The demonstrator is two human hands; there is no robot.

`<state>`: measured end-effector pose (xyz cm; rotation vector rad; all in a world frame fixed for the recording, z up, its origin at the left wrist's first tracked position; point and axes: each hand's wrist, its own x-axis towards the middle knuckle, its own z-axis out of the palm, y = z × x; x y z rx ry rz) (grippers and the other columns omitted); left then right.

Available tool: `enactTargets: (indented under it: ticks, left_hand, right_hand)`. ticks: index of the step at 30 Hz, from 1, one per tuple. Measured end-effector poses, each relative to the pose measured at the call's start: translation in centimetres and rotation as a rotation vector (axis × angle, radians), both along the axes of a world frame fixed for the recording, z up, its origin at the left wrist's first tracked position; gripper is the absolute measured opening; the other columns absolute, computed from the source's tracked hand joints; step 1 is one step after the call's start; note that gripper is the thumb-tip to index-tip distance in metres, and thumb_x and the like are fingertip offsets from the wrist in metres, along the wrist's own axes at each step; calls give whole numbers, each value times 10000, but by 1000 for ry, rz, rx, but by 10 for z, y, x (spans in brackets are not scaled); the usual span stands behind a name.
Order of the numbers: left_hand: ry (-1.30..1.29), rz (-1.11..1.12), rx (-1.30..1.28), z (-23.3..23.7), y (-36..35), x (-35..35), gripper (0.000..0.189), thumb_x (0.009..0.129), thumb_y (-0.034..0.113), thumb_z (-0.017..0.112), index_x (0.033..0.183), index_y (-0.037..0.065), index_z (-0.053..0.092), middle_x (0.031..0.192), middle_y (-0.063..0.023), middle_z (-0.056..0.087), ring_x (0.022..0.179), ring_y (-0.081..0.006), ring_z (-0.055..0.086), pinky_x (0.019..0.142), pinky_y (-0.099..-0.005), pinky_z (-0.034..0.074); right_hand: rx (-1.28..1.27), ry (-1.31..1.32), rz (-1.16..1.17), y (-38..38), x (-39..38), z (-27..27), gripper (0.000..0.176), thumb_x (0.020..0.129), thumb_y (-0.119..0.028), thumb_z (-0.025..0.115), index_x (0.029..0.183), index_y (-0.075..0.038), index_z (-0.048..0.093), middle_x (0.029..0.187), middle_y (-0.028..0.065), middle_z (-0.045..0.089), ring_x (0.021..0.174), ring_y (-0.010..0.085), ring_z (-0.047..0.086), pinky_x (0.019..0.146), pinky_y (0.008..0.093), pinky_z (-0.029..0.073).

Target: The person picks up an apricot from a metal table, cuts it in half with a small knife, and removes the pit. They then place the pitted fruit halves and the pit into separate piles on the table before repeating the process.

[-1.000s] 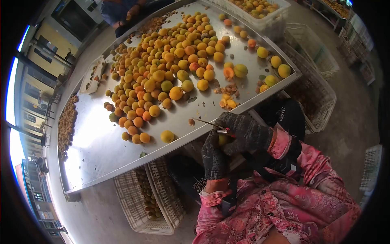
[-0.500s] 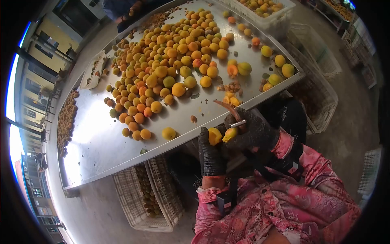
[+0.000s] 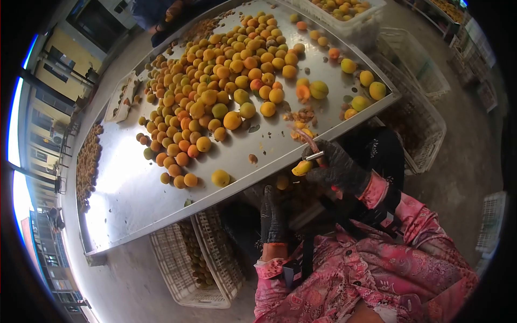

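My right hand (image 3: 339, 171), in a dark glove, is closed around a tool (image 3: 314, 155) with a curved reddish-brown shaft and a short metal bar. The same fingers hold a yellow apricot half (image 3: 302, 168) under the bar. Lower and to the left, my gloved left hand (image 3: 273, 218) is upright with its fingers apart, holding nothing. Beside its fingertips, just below the table edge, is another apricot piece (image 3: 281, 182), dim and apart from the hand. Whole apricots (image 3: 215, 81) lie heaped on the metal table (image 3: 129, 199). Cut apricot pieces (image 3: 302, 132) lie near the table's front edge.
White crates (image 3: 180, 290) stand below the table, one holding fruit. A crate of apricots (image 3: 358, 24) sits at the far right corner. Brown pits (image 3: 89, 161) line the left edge near a small white tray (image 3: 123, 99). Another person's hand (image 3: 173, 9) shows at the back.
My left hand has let go of its apricot half and moved slightly down. That piece is now lower, off the fingers. My right hand still holds the tool and the other half.
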<state>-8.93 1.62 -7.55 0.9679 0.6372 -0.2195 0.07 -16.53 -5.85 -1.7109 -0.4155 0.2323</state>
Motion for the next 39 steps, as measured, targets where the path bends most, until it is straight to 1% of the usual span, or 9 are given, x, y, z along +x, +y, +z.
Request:
enactTargets:
  ticks: [2, 7, 12, 18, 20, 21, 23, 26, 39]
  left_hand:
    - [-230, 106, 357, -16, -1, -5, 470, 934, 330, 433, 1274, 9, 384, 1089, -134, 560, 840, -205, 611, 706, -287, 513]
    - [-444, 106, 239, 50, -41, -4, 458, 918, 249, 466, 1312, 44, 355, 1074, -126, 552, 693, -177, 599, 607, -276, 509]
    - [-514, 182, 419, 35, -44, 20, 418, 921, 237, 447, 1297, 65, 390, 1053, -101, 547, 608, -151, 563, 572, -274, 491]
    - [-350, 315, 211, 23, -30, 41, 442, 934, 364, 374, 1233, 51, 462, 1050, -73, 555, 669, -139, 557, 572, -262, 485]
    - [-223, 276, -331, 40, -29, 40, 485, 917, 438, 394, 1172, 42, 509, 1025, -59, 565, 760, -141, 559, 616, -255, 486]
    - [-222, 274, -330, 34, -23, 40, 485, 917, 438, 394, 1172, 42, 509, 1025, -59, 565, 760, -141, 559, 616, -255, 486]
    - [-446, -53, -668, 16, -14, 40, 539, 903, 502, 393, 1134, 35, 530, 942, -59, 585, 783, -147, 558, 649, -247, 481]
    - [-340, 90, -330, 45, -30, 45, 553, 892, 522, 412, 1098, 23, 533, 854, -69, 592, 757, -161, 567, 648, -253, 486]
    - [-451, 99, -159, 45, -29, 99, 288, 913, 274, 456, 1066, 38, 518, 967, -88, 557, 821, -178, 571, 650, -258, 480]
  right_hand:
    - [-77, -81, -26, 2, -5, 18, 299, 698, -60, 715, 964, -63, 580, 886, 26, 581, 862, 117, 545, 780, 280, 439]
    - [-79, -182, -112, 23, -22, 37, 321, 692, -112, 739, 976, -70, 597, 882, 50, 587, 847, 158, 561, 765, 302, 443]
    - [-89, -433, -32, 23, -24, 42, 346, 780, -149, 670, 1090, -50, 552, 958, 59, 592, 896, 170, 587, 789, 284, 475]
    - [529, 449, 163, 17, -23, 62, 287, 860, -126, 581, 1124, -36, 514, 880, 33, 595, 751, 118, 596, 658, 231, 494]
    - [610, 472, 78, 20, -18, 65, 308, 853, -130, 583, 1131, -33, 494, 831, 46, 584, 674, 121, 575, 583, 229, 477]
    - [689, 492, -8, 20, -15, 66, 329, 847, -133, 586, 1138, -29, 473, 782, 58, 572, 598, 123, 555, 508, 228, 459]
    - [708, 437, -33, 17, -9, 71, 334, 855, -146, 575, 1148, -30, 464, 752, 51, 559, 578, 118, 542, 492, 221, 448]
    - [759, 365, -30, 13, 1, 78, 330, 865, -161, 558, 1153, -30, 461, 722, 42, 540, 553, 108, 518, 476, 213, 435]
    - [984, 237, -181, 38, 80, 88, 157, 866, -174, 528, 961, -55, 488, 606, 15, 463, 449, 94, 434, 425, 226, 398]
